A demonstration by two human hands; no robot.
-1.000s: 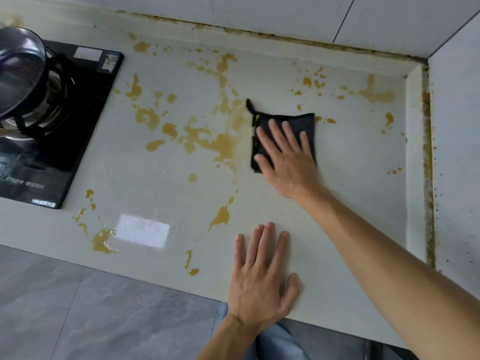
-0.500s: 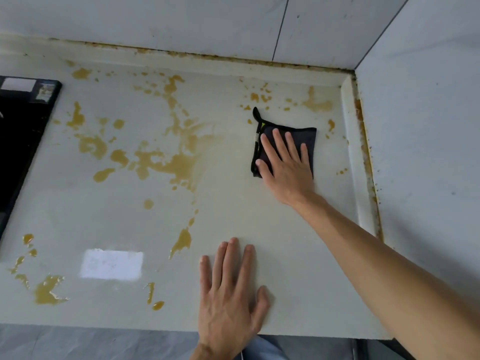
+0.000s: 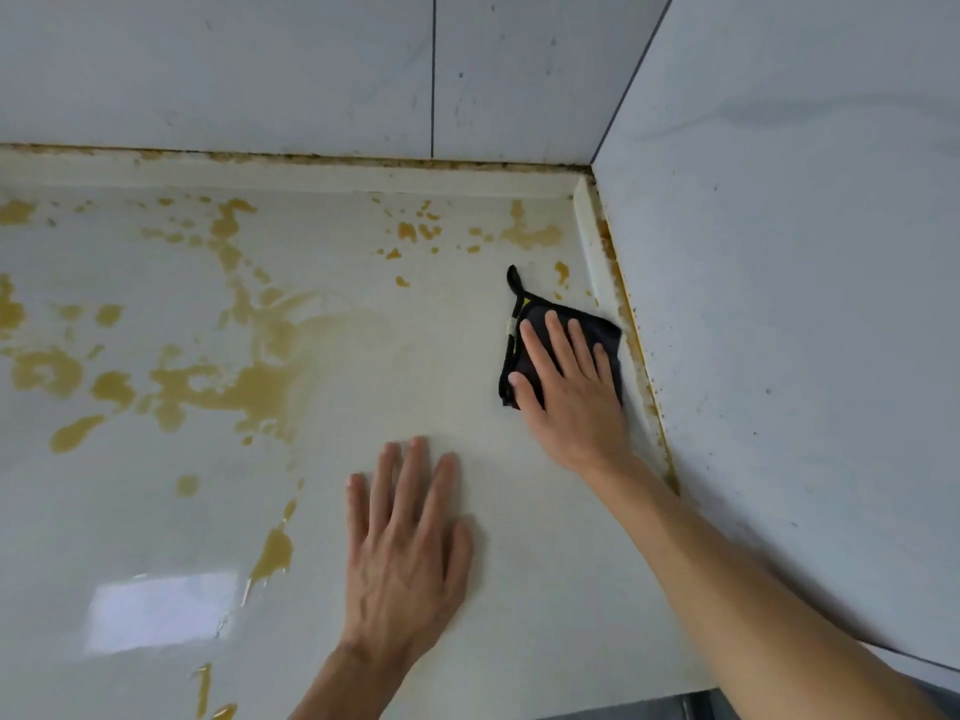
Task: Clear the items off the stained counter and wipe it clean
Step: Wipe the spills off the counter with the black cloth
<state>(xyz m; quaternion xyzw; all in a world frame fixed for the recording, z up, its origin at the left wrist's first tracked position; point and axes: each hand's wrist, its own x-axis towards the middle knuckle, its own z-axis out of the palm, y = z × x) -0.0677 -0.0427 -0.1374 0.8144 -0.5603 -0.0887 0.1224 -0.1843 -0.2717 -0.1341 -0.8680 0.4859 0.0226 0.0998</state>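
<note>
A pale counter [image 3: 426,387] carries yellow-brown stains [image 3: 244,381] across its left half and along the back near the corner. A folded black cloth [image 3: 608,332] with a hanging loop lies against the right-hand raised edge. My right hand [image 3: 571,397] presses flat on the cloth, fingers spread over it. My left hand [image 3: 405,553] rests flat on the bare counter near the front, fingers apart, holding nothing. The strip between the two hands looks free of stains.
White tiled walls [image 3: 779,304] meet at the back right corner, with brown grime along the seam [image 3: 639,356]. A glare patch [image 3: 156,610] shines at the front left. More stains [image 3: 208,693] sit at the front edge.
My right hand has slid the cloth rightward to the side wall. The view has swung right, so the stove and pot have left the frame. The left hand stays planted.
</note>
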